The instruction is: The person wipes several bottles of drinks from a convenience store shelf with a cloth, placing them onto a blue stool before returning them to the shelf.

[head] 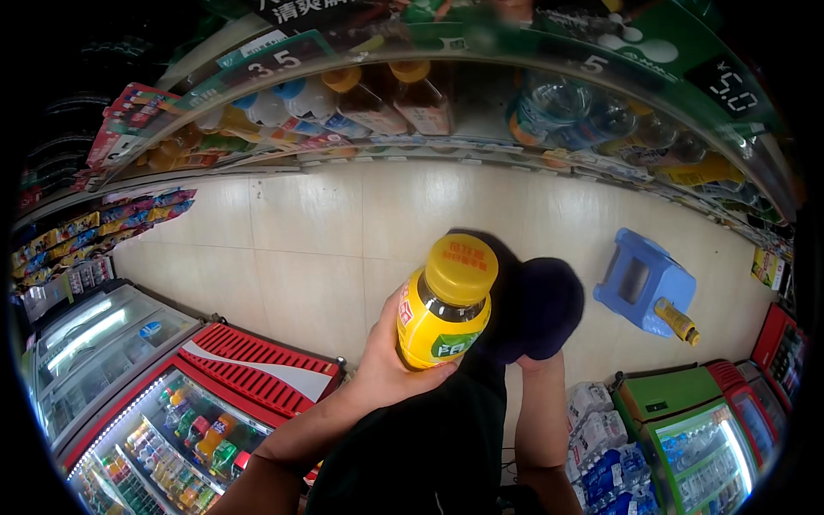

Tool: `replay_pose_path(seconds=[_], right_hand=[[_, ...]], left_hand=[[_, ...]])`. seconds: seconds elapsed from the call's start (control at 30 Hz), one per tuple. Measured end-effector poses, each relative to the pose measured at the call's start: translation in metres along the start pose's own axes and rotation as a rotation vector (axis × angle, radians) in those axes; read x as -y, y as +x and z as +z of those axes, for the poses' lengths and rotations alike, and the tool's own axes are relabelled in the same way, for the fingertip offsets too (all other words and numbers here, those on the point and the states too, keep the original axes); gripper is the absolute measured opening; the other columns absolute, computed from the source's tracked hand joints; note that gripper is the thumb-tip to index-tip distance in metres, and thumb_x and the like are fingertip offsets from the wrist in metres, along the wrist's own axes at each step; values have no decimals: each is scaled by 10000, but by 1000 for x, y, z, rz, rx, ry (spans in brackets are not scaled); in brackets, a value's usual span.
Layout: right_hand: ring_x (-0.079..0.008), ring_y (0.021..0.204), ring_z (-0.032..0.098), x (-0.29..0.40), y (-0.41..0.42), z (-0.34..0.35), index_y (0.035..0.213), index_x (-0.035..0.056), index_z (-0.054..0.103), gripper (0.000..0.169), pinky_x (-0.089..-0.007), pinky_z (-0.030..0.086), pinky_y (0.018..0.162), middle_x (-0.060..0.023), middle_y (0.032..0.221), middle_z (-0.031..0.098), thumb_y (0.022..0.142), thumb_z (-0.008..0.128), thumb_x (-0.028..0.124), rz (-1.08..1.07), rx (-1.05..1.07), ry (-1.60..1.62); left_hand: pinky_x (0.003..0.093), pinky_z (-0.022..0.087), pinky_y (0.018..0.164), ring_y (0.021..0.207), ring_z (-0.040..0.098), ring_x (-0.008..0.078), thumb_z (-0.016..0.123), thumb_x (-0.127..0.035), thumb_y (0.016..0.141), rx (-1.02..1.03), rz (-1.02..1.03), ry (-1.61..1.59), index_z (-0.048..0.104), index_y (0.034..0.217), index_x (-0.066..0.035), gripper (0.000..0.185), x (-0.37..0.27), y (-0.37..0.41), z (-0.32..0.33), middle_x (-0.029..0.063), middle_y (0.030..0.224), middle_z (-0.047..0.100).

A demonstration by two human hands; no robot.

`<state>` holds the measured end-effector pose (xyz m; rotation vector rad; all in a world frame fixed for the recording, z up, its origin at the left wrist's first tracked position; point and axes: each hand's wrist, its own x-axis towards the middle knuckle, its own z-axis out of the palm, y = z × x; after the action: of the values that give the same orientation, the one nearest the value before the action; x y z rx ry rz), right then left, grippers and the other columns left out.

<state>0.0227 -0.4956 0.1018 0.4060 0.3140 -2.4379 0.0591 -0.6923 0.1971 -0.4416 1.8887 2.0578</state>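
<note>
My left hand (393, 367) is wrapped around a plastic drink bottle (444, 328) with a yellow label, a yellow screw cap and dark contents. The bottle is held up in front of my body, its cap towards me. Just to its right, a dark navy cloth (547, 302) covers most of my right hand (539, 364). Only the base of that hand and the wrist show, so the fingers are hidden. The cloth is close to the bottle; whether they touch is unclear.
A drinks shelf (476, 96) with price strips and several bottles curves across the front. On the tiled floor stands a blue plastic stool (644, 277), a yellow bottle (676, 322) lying on it. Red (257, 367) and green (676, 399) display coolers flank me. Water packs (611, 463) are stacked at right.
</note>
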Motion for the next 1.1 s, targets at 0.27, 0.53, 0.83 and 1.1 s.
replay_pose_path(seconds=[0.27, 0.53, 0.83, 1.1], right_hand=[[-255, 1047, 538, 29, 3, 48, 1239, 30, 432, 441, -372, 410, 945, -98, 1141, 552, 902, 493, 307, -581, 129, -752], [-133, 953, 572, 5, 21, 78, 1118, -16, 530, 411, -268, 443, 859, -69, 1045, 611, 729, 660, -26, -287, -225, -973], [-110, 846, 571, 0, 45, 49, 1098, -22, 523, 286, -249, 461, 772, -54, 941, 613, 815, 537, 19, -161, -449, -1009], [-328, 1064, 510, 16, 147, 55, 1207, -76, 410, 524, -345, 393, 942, -240, 1152, 510, 748, 616, 68, -623, -396, -1761]], left_hand=[[329, 407, 932, 1110, 486, 223, 753, -37, 658, 3, 108, 113, 264, 1329, -24, 830, -1, -1, 6, 125, 1184, 469], [334, 452, 867, 1022, 566, 297, 751, -62, 628, -47, 15, 637, 333, 1307, 0, 800, -3, -4, 8, 190, 1121, 524], [381, 497, 734, 852, 592, 362, 742, -114, 617, 46, -80, 811, 355, 1314, -59, 800, 25, -30, -14, 187, 974, 559], [411, 507, 709, 823, 606, 369, 733, -153, 640, 54, -156, 729, 343, 1317, -64, 787, 44, -54, -39, 196, 988, 569]])
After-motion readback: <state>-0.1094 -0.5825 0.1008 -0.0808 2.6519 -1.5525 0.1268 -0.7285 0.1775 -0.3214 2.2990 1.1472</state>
